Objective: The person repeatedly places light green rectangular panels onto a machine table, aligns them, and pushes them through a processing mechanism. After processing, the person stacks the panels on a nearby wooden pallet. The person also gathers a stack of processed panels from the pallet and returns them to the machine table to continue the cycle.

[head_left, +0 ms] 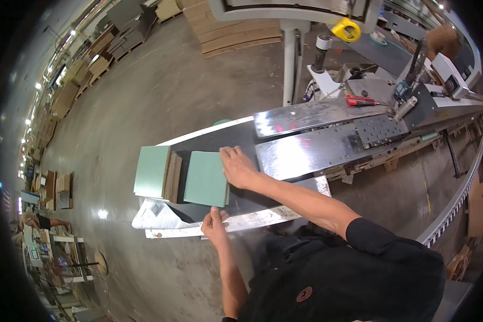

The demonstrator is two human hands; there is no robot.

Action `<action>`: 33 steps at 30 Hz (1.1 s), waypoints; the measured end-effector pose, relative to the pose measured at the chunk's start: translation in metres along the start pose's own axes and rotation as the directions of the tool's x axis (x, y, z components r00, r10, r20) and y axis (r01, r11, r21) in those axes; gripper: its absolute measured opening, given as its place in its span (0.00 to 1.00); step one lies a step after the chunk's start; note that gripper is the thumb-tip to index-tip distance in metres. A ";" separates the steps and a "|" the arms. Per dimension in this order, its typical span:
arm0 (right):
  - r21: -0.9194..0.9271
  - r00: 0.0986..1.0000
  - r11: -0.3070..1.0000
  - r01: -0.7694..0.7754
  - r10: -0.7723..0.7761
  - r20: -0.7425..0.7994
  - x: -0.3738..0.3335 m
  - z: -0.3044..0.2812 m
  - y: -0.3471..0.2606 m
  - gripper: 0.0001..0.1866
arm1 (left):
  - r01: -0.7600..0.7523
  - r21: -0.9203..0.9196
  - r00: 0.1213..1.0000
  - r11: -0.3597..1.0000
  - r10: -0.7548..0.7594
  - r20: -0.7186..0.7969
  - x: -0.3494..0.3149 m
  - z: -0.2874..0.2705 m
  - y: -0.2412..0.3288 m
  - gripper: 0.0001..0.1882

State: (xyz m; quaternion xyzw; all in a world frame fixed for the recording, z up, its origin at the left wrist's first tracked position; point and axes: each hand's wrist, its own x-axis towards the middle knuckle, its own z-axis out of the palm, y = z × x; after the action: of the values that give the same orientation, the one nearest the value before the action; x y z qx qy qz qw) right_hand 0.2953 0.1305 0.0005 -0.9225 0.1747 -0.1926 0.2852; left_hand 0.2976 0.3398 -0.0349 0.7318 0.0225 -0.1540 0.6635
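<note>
A pale green flat piece (205, 178), with another edge showing beneath its right side, lies on the dark surface of a narrow table (241, 201). My right hand (239, 167) rests against its right edge, fingers stretched out and close together. At the piece's near right corner is my left hand (214, 227), fingers curled and the tips against or just below the edge; whether they pinch anything is hidden. Left of the piece stands a stack of similar green pieces (151, 172), its brown board edges facing right.
A crumpled white printed sheet (158, 216) lies at the table's near left corner. Shiny metal plates (306, 155) extend right toward a machine, with a red utility knife (360, 101) on the far plate. A yellow tape dispenser (346, 30) hangs above. Cardboard stacks (233, 32) stand beyond.
</note>
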 end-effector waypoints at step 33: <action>0.998 0.578 -0.046 -0.039 0.814 0.060 -0.201 -0.113 0.074 0.14 | -0.917 0.212 0.385 0.336 0.616 0.687 -0.057 0.120 0.069 0.24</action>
State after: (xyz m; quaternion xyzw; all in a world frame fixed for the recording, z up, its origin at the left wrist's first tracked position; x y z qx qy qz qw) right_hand 0.0541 0.1078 -0.0089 -0.2718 0.3899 -0.4133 0.7767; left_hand 0.2361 0.2239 0.0381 0.7382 -0.5574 0.0155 0.3796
